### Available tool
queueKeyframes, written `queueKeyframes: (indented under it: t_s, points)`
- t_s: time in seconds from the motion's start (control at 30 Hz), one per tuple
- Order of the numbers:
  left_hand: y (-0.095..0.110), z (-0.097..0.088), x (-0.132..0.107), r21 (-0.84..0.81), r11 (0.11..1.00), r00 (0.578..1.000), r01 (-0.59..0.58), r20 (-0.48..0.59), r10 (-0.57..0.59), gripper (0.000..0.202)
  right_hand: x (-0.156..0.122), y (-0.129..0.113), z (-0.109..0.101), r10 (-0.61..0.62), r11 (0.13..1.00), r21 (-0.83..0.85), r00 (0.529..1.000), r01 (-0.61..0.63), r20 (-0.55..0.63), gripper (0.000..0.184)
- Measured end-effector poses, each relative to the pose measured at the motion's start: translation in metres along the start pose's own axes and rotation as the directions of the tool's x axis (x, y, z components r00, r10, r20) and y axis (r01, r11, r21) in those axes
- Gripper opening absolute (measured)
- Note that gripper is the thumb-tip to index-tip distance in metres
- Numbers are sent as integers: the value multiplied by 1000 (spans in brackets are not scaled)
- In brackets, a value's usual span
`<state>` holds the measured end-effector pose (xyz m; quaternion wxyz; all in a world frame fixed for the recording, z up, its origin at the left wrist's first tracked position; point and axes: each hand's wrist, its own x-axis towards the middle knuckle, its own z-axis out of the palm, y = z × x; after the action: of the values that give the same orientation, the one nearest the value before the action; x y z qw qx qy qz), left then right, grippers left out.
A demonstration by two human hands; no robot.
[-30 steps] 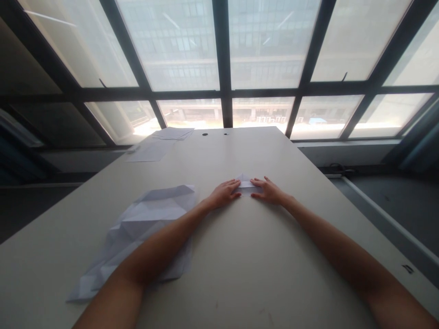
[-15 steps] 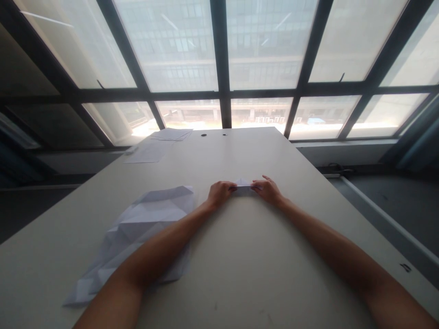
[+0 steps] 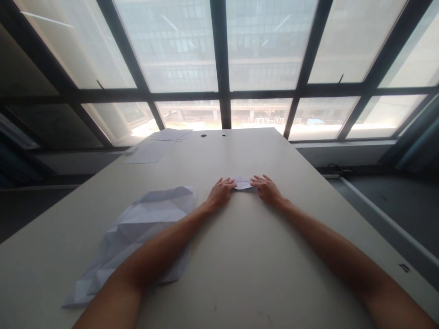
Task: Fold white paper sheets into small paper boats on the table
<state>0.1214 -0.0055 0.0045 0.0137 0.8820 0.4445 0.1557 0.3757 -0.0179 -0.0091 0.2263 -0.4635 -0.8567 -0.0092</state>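
A small piece of folded white paper (image 3: 242, 183) lies between my two hands at the middle of the table. Its near edge bows a little and casts a thin shadow. At its left end, my left hand (image 3: 221, 191) holds the edge near the thumb, the other fingers fanned forward. Opposite it, my right hand (image 3: 266, 188) has thumb and fingertips at the right edge, with its upper fingers stretched out. The undersides of the fingers are hidden.
A large creased white sheet (image 3: 147, 214) lies left of my left forearm, partly covered by it. Flat white papers (image 3: 146, 153) rest at the table's far left corner. The white table (image 3: 219, 256) reaches toward tall windows (image 3: 260, 45). A small dark mark (image 3: 404, 267) shows near the right edge.
The fingers of both hands have uncurled and spread forward along the folded paper's ends. Its straight front fold has loosened into a wider, bowed shape. The large creased sheet stays put.
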Motion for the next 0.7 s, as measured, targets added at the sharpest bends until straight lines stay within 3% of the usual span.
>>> queueKeyframes:
  t_s: [0.1, 0.2, 0.4, 0.7]
  points:
    - [2, 6, -1, 22, 1000, 997, -9, 75, 8, 44, -2, -9, -1, -21, 997, -66, 996, 27, 86, 43]
    - [6, 8, -3, 25, 999, 995, -39, 95, 37, 57, -1, -23, 1, 14, 997, -80, 996, -7, 85, 34]
    - [9, 8, -3, -55, 986, 966, -157, 199, 165, 70, 0, -32, 11, -43, 997, 75, 978, 28, 206, 59]
    - [5, 14, -1, -12, 998, 975, -66, 214, 67, 80, 2, -25, 13, 50, 998, 36, 971, -60, 234, 61]
